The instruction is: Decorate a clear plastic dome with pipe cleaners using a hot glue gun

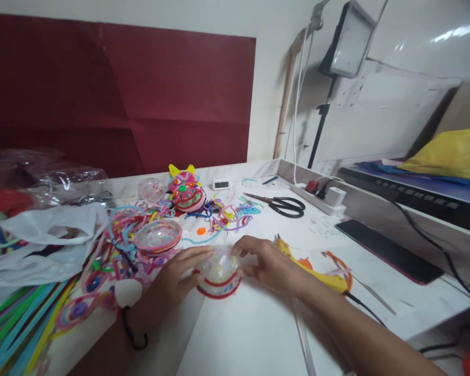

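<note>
Between my two hands, low on the white work surface, sits a clear plastic dome (218, 266) with red fuzzy trim around its lower rim. My left hand (180, 277) curls against the dome's left side, its fingers and thumb touching it. On the other side my right hand (260, 261) grips the dome's upper right with bent fingers and thumb. Beyond my left hand lies a clear bowl (159, 235) with a pink fuzzy rim, among coloured pipe cleaners. A yellow glue gun (317, 274) rests just beyond my right forearm.
Farther back stand a colourful animal head (186, 190) with yellow ears and a small digital clock (221, 184). Black-handled scissors (284, 204) lie right of them. A dark phone (389, 250) and a power strip (321, 201) occupy the right. Loose pipe cleaners (27, 318) and white plastic bags (58, 224) cover the left.
</note>
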Demonstrator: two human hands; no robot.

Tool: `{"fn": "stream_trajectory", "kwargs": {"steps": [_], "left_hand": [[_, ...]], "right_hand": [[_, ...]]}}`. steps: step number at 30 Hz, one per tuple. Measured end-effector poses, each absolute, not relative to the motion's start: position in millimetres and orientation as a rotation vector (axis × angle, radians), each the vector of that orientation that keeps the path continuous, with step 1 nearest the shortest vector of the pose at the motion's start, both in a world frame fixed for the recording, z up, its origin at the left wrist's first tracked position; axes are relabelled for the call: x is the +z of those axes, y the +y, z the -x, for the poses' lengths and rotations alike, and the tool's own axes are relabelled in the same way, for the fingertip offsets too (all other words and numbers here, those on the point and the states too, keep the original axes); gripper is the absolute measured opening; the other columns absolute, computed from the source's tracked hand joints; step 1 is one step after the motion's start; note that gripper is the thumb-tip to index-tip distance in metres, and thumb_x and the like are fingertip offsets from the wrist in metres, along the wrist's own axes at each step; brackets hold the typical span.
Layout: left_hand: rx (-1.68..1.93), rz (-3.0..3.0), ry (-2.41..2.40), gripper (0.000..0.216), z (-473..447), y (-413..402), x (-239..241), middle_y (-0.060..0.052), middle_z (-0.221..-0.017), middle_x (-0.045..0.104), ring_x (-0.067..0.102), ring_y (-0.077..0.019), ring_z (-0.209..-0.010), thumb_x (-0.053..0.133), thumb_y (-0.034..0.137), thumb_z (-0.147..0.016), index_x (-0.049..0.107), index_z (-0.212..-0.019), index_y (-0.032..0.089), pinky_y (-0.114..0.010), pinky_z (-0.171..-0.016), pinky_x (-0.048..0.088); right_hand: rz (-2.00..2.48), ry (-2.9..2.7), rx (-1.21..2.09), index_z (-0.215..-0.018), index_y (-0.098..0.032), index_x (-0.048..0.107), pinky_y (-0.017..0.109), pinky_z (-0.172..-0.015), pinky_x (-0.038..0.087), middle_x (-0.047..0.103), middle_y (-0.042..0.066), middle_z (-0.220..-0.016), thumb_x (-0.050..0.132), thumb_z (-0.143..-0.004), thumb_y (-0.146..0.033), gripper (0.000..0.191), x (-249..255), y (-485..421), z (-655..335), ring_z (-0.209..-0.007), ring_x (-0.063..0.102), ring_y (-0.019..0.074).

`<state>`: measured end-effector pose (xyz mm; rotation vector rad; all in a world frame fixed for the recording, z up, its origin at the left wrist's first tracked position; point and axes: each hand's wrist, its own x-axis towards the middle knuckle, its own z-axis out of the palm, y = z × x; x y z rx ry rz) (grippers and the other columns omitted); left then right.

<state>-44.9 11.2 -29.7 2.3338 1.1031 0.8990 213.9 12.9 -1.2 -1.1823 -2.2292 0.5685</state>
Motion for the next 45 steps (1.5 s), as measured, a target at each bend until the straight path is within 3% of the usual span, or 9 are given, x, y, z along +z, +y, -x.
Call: {"fn": "stream_trajectory", "kwargs": {"steps": [16,21,24,30,39,42,45], "left_hand": [[0.771,-2.379,1.164,0.041,46.1,8.0,-20.1,-0.006,-0.139,0.055,0.05,-0.0245,-0.129,0.05,0.038,-0.091,0.058,-0.13,0.028,-0.039,-0.11,0.039],[0.763,-2.354,1.224,0.041,46.8,7.4,-16.6,-0.008,-0.144,0.049,0.046,-0.0269,-0.132,0.053,0.039,-0.09,0.059,-0.129,0.028,-0.044,-0.111,0.036],[0.808,-2.297,1.174,0.041,46.4,7.6,-19.1,-0.009,-0.139,0.055,0.05,-0.0258,-0.129,0.054,0.038,-0.089,0.059,-0.128,0.025,-0.042,-0.108,0.04],[0.898,-2.233,1.1,0.039,44.2,9.8,-25.0,-0.01,-0.131,0.061,0.055,-0.0246,-0.123,0.057,0.035,-0.087,0.062,-0.124,0.022,-0.039,-0.104,0.045],[0.854,-2.224,1.08,0.039,46.9,10.8,-23.5,-0.01,-0.137,0.056,0.051,-0.0246,-0.127,0.053,0.038,-0.09,0.061,-0.125,0.024,-0.039,-0.107,0.042],[0.838,-2.252,1.115,0.047,45.4,8.8,-20.0,-0.012,-0.141,0.051,0.047,-0.0276,-0.13,0.056,0.043,-0.087,0.057,-0.13,0.023,-0.04,-0.104,0.044],[0.763,-2.347,1.144,0.07,40.8,5.9,-17.0,-0.014,-0.147,0.045,0.041,-0.0329,-0.135,0.071,0.047,-0.074,0.05,-0.136,0.022,-0.046,-0.109,0.038]], "right_hand": [[1.21,-2.164,0.562,-0.097,-0.021,0.066,0.033,-0.076,0.048,0.071,0.005,-0.095,0.069,-0.08,-0.019,0.018,8.6,11.9,-217.7,-0.087,0.064,0.0207],[1.153,-2.223,0.538,-0.101,-0.02,0.065,0.033,-0.078,0.048,0.069,0.007,-0.1,0.078,-0.073,-0.025,0.032,8.1,8.7,-212.1,-0.09,0.064,0.0225],[1.123,-2.255,0.511,-0.101,-0.02,0.064,0.033,-0.076,0.048,0.068,0.007,-0.1,0.081,-0.069,-0.025,0.037,5.9,9.5,-207.7,-0.089,0.064,0.0223],[1.129,-2.234,0.521,-0.099,-0.02,0.063,0.032,-0.076,0.048,0.067,0.006,-0.098,0.082,-0.067,-0.023,0.037,3.6,12.2,-205.0,-0.087,0.064,0.022],[1.165,-2.261,0.553,-0.099,-0.02,0.064,0.03,-0.072,0.05,0.069,0.006,-0.097,0.082,-0.067,-0.026,0.038,12.6,11.4,-210.5,-0.085,0.065,0.0213],[1.185,-2.245,0.518,-0.1,-0.021,0.065,0.032,-0.076,0.05,0.069,0.006,-0.102,0.076,-0.074,-0.026,0.029,17.6,4.8,-220.8,-0.087,0.065,0.0209],[1.207,-2.223,0.459,-0.097,-0.019,0.065,0.033,-0.078,0.048,0.07,0.007,-0.1,0.071,-0.076,-0.015,0.023,19.4,-7.3,-228.6,-0.087,0.065,0.0206]]}}
